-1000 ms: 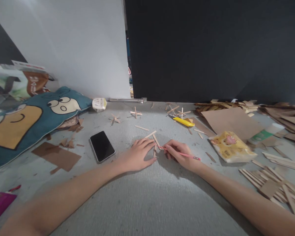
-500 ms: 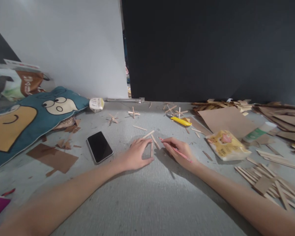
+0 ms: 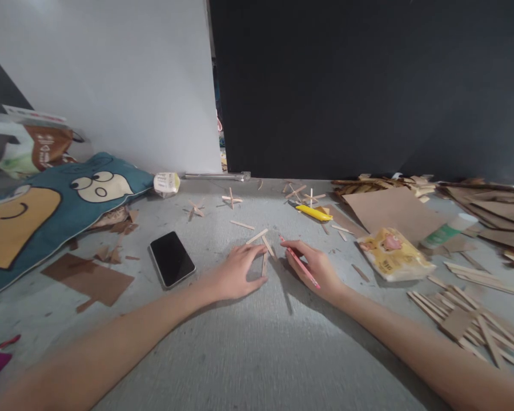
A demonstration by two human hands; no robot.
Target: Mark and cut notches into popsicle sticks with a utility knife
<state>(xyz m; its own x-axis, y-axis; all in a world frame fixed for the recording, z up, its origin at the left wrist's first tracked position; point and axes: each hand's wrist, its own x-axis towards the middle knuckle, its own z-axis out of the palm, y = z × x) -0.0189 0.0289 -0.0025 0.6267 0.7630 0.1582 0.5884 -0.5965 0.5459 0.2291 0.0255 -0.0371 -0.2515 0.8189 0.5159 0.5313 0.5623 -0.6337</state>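
My left hand (image 3: 242, 271) rests on the grey table with its thumb and forefinger curved apart. Between them, a short wooden stick (image 3: 264, 265) lies with a fingertip at each end. Just past those fingers, another stick (image 3: 257, 236) and a slanted stick (image 3: 269, 248) lie close together, their far ends nearly meeting. My right hand (image 3: 314, 264) is closed around a pink pencil (image 3: 303, 267), its tip pointing forward-left above the table, near the slanted stick. A loose stick (image 3: 242, 225) lies farther out.
A phone (image 3: 172, 259) lies left of my left hand. Crossed-stick pieces (image 3: 232, 198) and a yellow cutter knife (image 3: 314, 213) are toward the back. To the right are a tissue pack (image 3: 392, 255), a stick pile (image 3: 466, 319) and cardboard (image 3: 394, 208). A blue cushion (image 3: 81, 217) sits left.
The pencil in my right hand has tilted more upright, and its tip has shifted slightly. My left hand stays around the short stick. The whole view has shifted a little.
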